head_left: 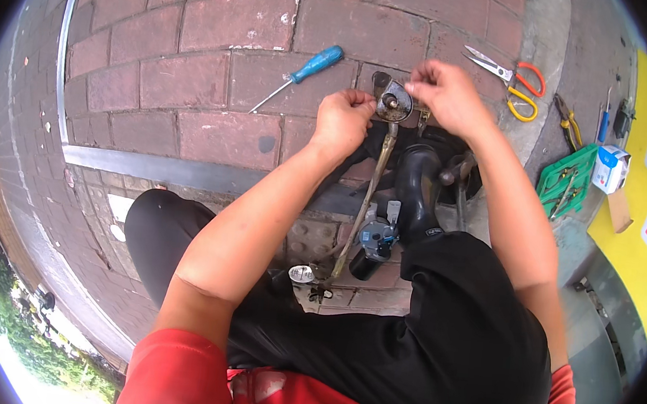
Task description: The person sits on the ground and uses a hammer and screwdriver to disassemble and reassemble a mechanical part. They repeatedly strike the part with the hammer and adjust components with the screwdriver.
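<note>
A long dirty metal rod lies between my knees, with a flat rounded metal end plate at its far end. A short stud stands up in the middle of this plate. The fingers of my left hand are closed at the plate's left edge. Just right of the plate, my right hand has its thumb and fingers pinched together; whatever may be between them is too small to make out. Nearer to me, a small grey motor with a black cylinder sits beside the rod.
A blue-handled screwdriver lies on the bricks at the far left. Scissors with red and yellow handles, yellow-handled pliers, a green tray of small tools and a white-blue box are to the right.
</note>
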Demonstrator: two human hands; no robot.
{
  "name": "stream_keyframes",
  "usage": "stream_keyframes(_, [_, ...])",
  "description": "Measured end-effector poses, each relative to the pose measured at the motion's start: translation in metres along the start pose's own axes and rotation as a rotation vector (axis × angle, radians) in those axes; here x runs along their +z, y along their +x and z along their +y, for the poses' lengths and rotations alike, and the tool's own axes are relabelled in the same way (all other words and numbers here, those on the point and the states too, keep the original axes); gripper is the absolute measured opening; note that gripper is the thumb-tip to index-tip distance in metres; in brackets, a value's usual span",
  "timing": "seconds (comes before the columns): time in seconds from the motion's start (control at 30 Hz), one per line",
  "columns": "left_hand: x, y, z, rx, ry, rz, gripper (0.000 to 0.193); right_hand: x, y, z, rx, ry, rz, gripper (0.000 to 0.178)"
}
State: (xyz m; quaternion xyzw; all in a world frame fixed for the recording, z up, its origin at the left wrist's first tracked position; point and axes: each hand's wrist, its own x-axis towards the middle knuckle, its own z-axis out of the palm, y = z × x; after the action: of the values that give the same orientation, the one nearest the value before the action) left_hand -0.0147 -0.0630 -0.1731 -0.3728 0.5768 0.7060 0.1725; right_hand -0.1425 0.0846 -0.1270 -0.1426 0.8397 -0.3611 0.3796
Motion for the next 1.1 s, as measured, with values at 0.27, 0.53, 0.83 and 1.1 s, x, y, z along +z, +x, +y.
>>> stream_keyframes(0.27, [0.019,-0.018,-0.004,-0.068,-0.238,-0.142,0.022,0.032,-0.023,0.011,0.164,0.205,-0.027,0.011])
stream_keyframes(0.53, [0.023,-0.012,-0.008,-0.002,-0.236,-0.077,0.023,0.038,-0.024,0.007,0.304,0.300,-0.005,0.013])
stream_keyframes(0.83, [0.022,0.004,-0.015,0.244,0.080,0.031,0.016,0.043,-0.025,0.006,0.325,0.280,0.048,0.011])
stream_keyframes(1.1, [0.025,0.003,-0.016,0.253,0.061,0.038,0.014,0.046,-0.023,0.016,0.285,0.209,0.094,0.016])
